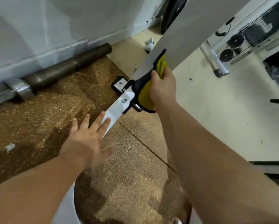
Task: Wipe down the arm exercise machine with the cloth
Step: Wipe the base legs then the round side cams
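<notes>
Gripping a bunched yellow cloth [145,96], the right hand [162,85] presses it against the lower end of a slanted white beam [180,36] of the arm exercise machine, just above the spot where the beam meets its floor rail [117,105]. The thumb wraps one side of the fold and the fingers close round the other; a dark edge or backing of the cloth shows along the beam. The left hand [87,136] is open and flat, fingers spread, its fingertips [107,121] lying on the rail or just over it; I cannot tell whether it bears weight.

My guess is the wiping is under way but far from finished: only this low joint is being worked, and nothing on the painted metal shows which parts are already clean. The long upper run of the beam, the rail and the pulley frame [229,46] off to the right all look like work possibly left.

The cloth looks soft and thick, folding readily. The beam is flat-faced, smooth painted steel, bolted at a black-edged foot plate [119,83]. Beneath is speckled brown rubber matting [54,107], grainy and seamed, giving way to pale hard floor [216,110]. A dull, rusty barbell [67,68] with a bright collar lies along the wall, and scraps of white paper [149,43] litter the floor.
</notes>
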